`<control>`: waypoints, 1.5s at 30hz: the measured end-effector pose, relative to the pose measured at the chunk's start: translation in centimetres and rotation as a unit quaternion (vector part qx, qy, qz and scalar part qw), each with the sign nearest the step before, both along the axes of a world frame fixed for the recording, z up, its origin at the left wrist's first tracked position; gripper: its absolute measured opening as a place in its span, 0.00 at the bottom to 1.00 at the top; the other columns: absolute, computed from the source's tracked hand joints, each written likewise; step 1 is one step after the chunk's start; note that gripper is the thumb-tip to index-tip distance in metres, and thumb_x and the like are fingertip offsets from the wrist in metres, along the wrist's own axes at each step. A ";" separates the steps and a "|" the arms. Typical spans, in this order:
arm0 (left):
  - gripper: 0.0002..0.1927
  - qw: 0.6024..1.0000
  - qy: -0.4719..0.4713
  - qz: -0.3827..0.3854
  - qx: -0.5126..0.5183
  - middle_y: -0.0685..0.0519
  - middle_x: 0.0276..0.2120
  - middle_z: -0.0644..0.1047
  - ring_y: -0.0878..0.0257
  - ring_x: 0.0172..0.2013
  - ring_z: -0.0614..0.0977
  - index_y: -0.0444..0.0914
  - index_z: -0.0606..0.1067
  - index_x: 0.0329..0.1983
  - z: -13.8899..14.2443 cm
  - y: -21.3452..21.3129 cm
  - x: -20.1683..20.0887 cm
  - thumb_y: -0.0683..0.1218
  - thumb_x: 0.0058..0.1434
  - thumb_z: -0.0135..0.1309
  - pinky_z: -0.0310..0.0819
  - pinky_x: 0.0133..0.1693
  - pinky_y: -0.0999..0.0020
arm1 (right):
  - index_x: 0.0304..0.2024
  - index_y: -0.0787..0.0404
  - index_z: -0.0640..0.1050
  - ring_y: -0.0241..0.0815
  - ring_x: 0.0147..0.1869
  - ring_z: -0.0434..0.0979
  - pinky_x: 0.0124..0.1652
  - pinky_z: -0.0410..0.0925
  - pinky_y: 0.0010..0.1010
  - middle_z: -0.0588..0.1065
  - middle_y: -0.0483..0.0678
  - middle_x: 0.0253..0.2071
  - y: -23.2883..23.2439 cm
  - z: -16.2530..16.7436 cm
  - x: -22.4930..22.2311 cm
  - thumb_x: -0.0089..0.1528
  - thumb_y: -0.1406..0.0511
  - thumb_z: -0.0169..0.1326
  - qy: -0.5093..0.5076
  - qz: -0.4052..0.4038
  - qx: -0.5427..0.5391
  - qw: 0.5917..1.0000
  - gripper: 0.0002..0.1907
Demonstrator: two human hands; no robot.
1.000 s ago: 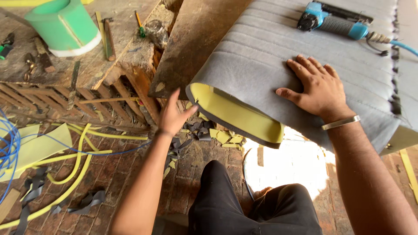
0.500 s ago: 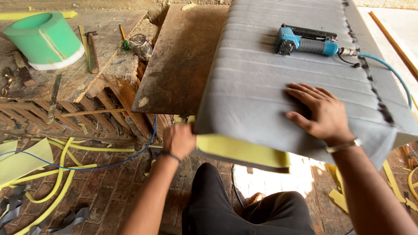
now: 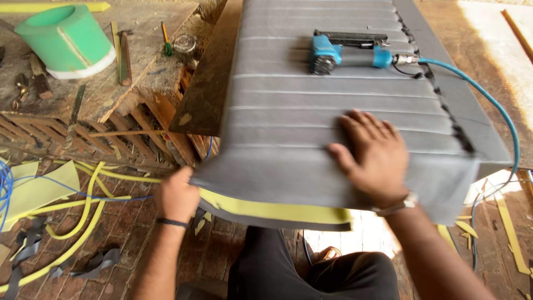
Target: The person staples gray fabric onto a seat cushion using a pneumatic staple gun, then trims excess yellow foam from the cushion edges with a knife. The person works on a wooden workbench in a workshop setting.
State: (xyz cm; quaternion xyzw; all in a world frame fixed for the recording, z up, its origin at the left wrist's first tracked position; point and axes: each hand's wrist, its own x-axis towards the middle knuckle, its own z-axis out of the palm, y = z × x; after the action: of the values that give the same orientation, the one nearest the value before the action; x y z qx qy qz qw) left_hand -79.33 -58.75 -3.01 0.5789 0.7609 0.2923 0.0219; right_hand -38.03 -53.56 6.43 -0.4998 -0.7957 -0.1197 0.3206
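Currently we list: grey padded panel, near centre; left hand gripping its near-left fabric corner; right hand flat, fingers spread, pressing on top; blue staple gun lying far.

An upholstery workshop; a grey ribbed cushion with a yellow foam edge lies on the bench, a blue pneumatic stapler on its air hose atop it; a hammer, green foam roll and yellow foam offcuts (strewn over a brick floor) surround it.
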 end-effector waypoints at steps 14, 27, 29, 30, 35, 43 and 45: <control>0.29 0.926 0.063 -0.172 0.330 0.47 0.61 0.67 0.54 0.64 0.68 0.39 0.67 0.62 0.1 -6.1 10.3 0.50 0.65 0.68 0.64 0.65 0.54 | 0.62 0.58 0.78 0.51 0.74 0.66 0.70 0.54 0.49 0.72 0.52 0.68 -3.8 -0.7 -3.8 0.61 0.54 0.59 0.065 0.066 -0.002 0.996 0.29; 0.04 0.810 0.079 -0.521 0.258 0.53 0.36 0.82 0.61 0.38 0.83 0.44 0.79 0.37 6.2 -1.2 28.0 0.46 0.68 0.62 0.77 0.41 0.62 | 0.55 0.63 0.75 0.45 0.52 0.79 0.50 0.72 0.34 0.78 0.54 0.53 -16.9 -11.3 7.5 0.64 0.70 0.54 0.703 -0.057 -0.223 0.672 0.16; 0.07 0.849 0.013 -0.481 0.220 0.55 0.29 0.82 0.61 0.30 0.83 0.44 0.78 0.32 8.1 -1.2 28.4 0.48 0.65 0.63 0.77 0.33 0.63 | 0.51 0.68 0.76 0.46 0.50 0.81 0.48 0.74 0.36 0.79 0.56 0.53 -16.7 -10.0 8.1 0.68 0.65 0.51 0.756 0.078 -0.240 0.604 0.13; 0.07 0.861 -0.004 -0.468 0.200 0.55 0.30 0.82 0.61 0.31 0.84 0.43 0.78 0.34 9.1 -1.2 28.5 0.48 0.66 0.62 0.77 0.33 0.63 | 0.52 0.66 0.75 0.45 0.48 0.82 0.46 0.74 0.35 0.80 0.55 0.52 -16.5 -9.2 8.0 0.68 0.64 0.50 0.755 0.105 -0.250 0.597 0.14; 0.15 0.834 -0.008 -0.530 0.151 0.53 0.34 0.82 0.58 0.31 0.85 0.42 0.80 0.41 12.3 -1.6 29.3 0.54 0.58 0.65 0.77 0.30 0.64 | 0.44 0.67 0.76 0.45 0.40 0.84 0.40 0.77 0.34 0.82 0.56 0.38 -12.9 -6.4 6.1 0.70 0.60 0.52 0.773 0.154 -0.237 0.569 0.14; 0.11 0.855 -0.082 -0.512 -0.016 0.51 0.23 0.81 0.62 0.22 0.81 0.42 0.84 0.32 13.4 2.5 31.9 0.54 0.57 0.66 0.73 0.28 0.66 | 0.40 0.63 0.81 0.38 0.32 0.81 0.36 0.75 0.28 0.80 0.49 0.31 -10.2 -7.5 6.5 0.67 0.62 0.57 0.729 0.143 -0.170 0.648 0.10; 0.11 0.849 -0.105 -0.511 -0.082 0.51 0.21 0.81 0.64 0.21 0.80 0.41 0.85 0.31 13.3 3.9 32.3 0.52 0.57 0.66 0.73 0.28 0.67 | 0.42 0.63 0.82 0.36 0.31 0.79 0.36 0.74 0.28 0.79 0.48 0.30 -10.3 -7.7 6.4 0.67 0.63 0.57 0.719 0.138 -0.157 0.663 0.09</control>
State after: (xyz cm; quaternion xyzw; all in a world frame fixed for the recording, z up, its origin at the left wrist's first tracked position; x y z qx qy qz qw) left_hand -47.03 -54.86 10.30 0.8478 0.3723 0.2355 0.2953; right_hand -31.61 -63.88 -1.29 -0.3578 -0.3847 0.4490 0.7228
